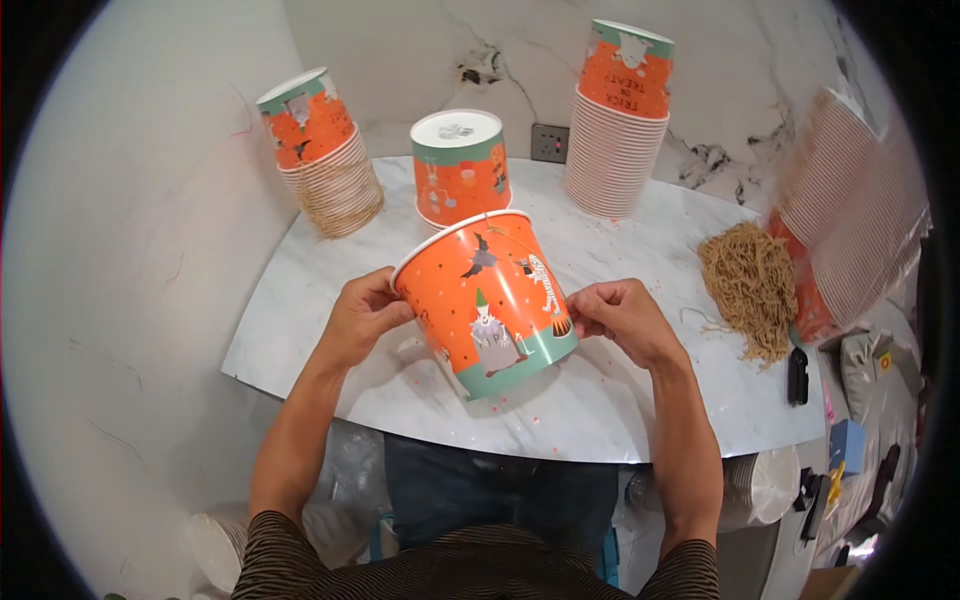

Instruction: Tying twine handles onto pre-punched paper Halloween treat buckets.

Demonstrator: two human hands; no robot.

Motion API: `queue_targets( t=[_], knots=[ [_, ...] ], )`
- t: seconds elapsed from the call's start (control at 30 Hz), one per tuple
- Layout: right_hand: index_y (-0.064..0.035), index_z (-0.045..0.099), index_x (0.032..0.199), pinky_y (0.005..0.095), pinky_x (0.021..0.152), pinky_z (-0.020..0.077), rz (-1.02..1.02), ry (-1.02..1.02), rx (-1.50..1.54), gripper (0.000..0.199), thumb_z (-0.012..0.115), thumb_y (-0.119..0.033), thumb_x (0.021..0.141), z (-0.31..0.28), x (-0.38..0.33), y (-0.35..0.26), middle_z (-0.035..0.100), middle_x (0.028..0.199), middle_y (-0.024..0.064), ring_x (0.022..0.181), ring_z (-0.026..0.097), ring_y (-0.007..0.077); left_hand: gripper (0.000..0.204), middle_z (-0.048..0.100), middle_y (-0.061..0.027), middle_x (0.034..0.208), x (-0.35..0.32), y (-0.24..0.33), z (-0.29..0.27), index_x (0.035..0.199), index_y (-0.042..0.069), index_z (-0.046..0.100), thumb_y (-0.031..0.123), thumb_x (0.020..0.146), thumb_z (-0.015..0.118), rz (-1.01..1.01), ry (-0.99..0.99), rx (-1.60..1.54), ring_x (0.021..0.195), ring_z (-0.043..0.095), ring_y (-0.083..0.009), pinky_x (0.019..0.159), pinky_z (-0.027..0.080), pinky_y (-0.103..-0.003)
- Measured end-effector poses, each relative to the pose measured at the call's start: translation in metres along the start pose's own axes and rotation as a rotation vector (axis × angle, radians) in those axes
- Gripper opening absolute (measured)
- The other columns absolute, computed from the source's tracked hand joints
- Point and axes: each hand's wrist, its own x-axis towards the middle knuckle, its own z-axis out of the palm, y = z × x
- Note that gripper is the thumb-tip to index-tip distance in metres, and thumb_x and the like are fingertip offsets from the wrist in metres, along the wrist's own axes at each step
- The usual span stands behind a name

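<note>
An orange paper bucket [455, 320] with a green base band and Halloween figures is tilted over the near middle of the table. My left hand [368, 318] grips its left side near the white rim, thumb on the outside. A thin tan cord [512, 238] hangs from the rim and runs down the outside toward the right. Fingers pinched together, my right hand [622, 315] is at the bucket's right side by the green band. What lies between those fingertips is too small to make out. The bucket's inside is hidden.
Upside-down bucket stacks stand at the back left [320, 150] and back right [620, 130], with a shorter one [460, 175] between them. A heap of tan cords [750, 285] lies at right, beside plastic-wrapped buckets [840, 210] and a black tool [797, 376]. Walls border the table.
</note>
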Motion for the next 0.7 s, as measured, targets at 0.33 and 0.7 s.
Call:
queue_targets(
  t=[0.33, 0.7],
  knots=[
    [-0.0015, 0.062, 0.119, 0.0283, 0.093, 0.0539, -0.284, -0.122, -0.202, 0.05, 0.09, -0.008, 0.078, 0.012, 0.011, 0.013, 0.064, 0.117, 0.0032, 0.103, 0.062, 0.0111, 0.024, 0.069, -0.002, 0.109, 0.007, -0.009, -0.004, 0.114, 0.002, 0.065, 0.017, 0.098, 0.076, -0.083, 0.061, -0.313, 0.099, 0.064, -0.0096, 0.089, 0.053, -0.025],
    [-0.0042, 0.06, 0.131, 0.0333, 0.089, 0.0584, -0.511, 0.147, 0.243, 0.041, 0.055, -0.037, 0.108, 0.056, 0.04, -0.087, 0.071, 0.119, 0.0034, 0.101, 0.069, 0.0135, 0.024, 0.072, -0.0059, 0.097, 0.057, -0.043, -0.012, 0.106, 0.0, 0.063, 0.024, 0.107, 0.062, -0.087, 0.067, -0.094, 0.084, 0.069, -0.0133, 0.078, 0.058, -0.03]
  ],
)
